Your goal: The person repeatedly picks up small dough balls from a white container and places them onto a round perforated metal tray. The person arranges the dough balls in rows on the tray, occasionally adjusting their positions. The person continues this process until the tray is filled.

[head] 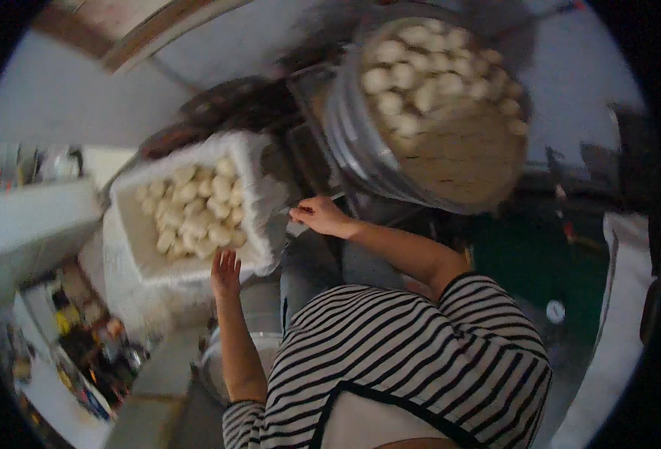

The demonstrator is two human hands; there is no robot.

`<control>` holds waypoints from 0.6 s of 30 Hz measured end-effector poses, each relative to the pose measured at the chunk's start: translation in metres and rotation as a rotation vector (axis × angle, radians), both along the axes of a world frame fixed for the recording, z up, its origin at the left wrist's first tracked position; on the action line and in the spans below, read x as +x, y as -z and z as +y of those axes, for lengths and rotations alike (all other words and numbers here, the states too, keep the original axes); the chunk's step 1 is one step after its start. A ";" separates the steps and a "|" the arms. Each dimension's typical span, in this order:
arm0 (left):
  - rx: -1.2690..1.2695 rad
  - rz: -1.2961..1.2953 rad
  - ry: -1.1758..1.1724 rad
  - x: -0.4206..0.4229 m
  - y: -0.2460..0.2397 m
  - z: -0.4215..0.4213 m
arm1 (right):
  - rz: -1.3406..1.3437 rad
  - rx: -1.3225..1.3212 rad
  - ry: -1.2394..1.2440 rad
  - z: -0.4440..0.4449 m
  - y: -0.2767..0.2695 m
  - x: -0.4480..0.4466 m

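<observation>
A cloth-lined rectangular container (187, 275) holds many pale, rounded dough pieces (190, 210). My left hand (226, 272) is at its near rim with the fingers extended, the tips close to the dough. To the right of the container, my right hand (320, 217) has its fingers curled together beside a small pale piece of cloth or plastic; whether it grips this is unclear. Farther right stands a stack of round metal steamers (358, 151). Pale round dough balls (426, 73) cover the far part of its top tier, while the slatted base (465, 151) shows nearer me.
Below the container is a floury pale surface (123, 280). A round metal vessel (212, 365) is partly hidden by my left forearm. Cluttered shelves (83, 348) stand at lower left. Dark framework (308, 146) lies between container and steamers.
</observation>
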State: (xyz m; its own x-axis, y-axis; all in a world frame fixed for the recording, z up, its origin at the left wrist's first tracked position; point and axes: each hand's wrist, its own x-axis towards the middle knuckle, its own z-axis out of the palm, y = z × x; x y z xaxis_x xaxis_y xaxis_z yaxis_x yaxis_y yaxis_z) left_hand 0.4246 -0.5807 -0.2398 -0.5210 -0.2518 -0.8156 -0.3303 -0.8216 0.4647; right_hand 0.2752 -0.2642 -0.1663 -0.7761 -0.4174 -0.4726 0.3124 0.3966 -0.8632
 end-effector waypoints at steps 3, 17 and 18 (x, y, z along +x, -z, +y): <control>-0.052 -0.027 0.150 -0.019 -0.011 0.048 | 0.108 0.099 0.233 0.064 -0.020 -0.009; -0.796 0.705 0.854 -0.287 -0.136 0.347 | 0.213 0.160 0.536 0.314 -0.075 -0.057; -0.929 0.747 0.893 -0.306 -0.137 0.369 | 0.219 0.147 0.519 0.323 -0.073 -0.055</control>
